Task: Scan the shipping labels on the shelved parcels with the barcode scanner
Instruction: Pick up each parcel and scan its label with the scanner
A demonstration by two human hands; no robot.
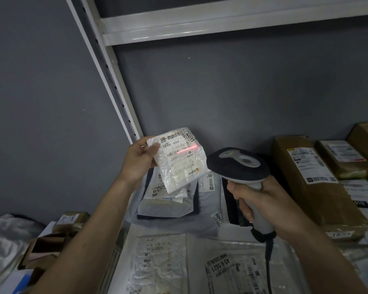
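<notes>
My left hand (139, 161) grips a small clear-plastic parcel (179, 164) by its left edge and holds it up above the shelf, label facing me. A red scan line (187, 150) falls across the white shipping label (176, 145). Just to the right, my right hand (261, 206) is wrapped round the grip of the black and grey barcode scanner (238, 164). The scanner head points at the held parcel from a short distance. Its cable (268, 262) hangs down below my fist.
Grey and white poly-mailer parcels (168, 204) lie piled on the shelf under the held one, with larger flat mailers (164, 262) in front. Brown cardboard boxes (312, 179) with labels stand at the right. Small boxes (70, 219) sit at the left. A white shelf upright (115, 85) and upper beam (221, 28) frame the bay.
</notes>
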